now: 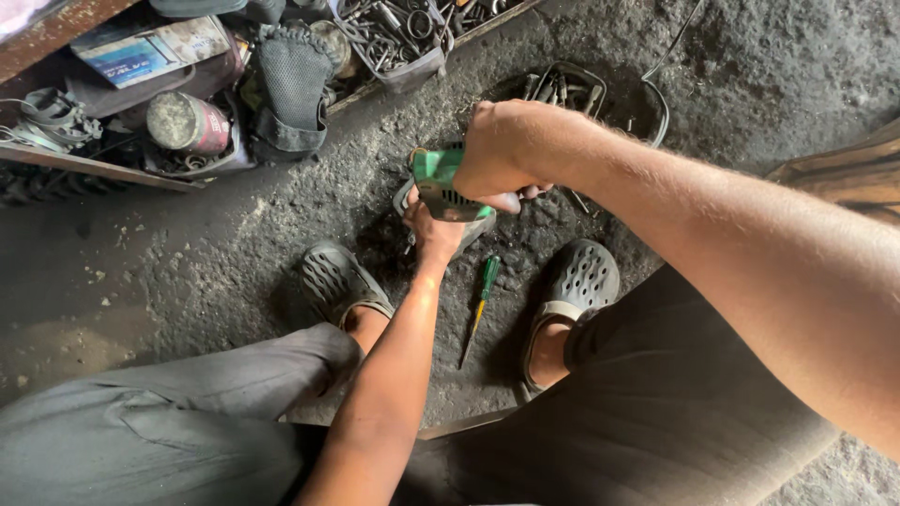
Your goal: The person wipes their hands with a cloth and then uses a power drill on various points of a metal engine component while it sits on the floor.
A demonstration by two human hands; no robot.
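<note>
2 hands grip a green power tool (448,187): right hand (502,155) above, left hand (433,230) beneath

Green power tool (441,180), green-yellow screwdriver (479,305), grey perforated clogs (579,281).

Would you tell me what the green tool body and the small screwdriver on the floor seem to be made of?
Green tool body: probably moulded plastic, matte, with vent slots. Small screwdriver: glossy, likely plastic handle in green and yellow, with a thin dark shaft, apparently metal.

Right hand (502,150) fisted, arm extended; left hand (433,230) underneath, fingers curled.
</note>
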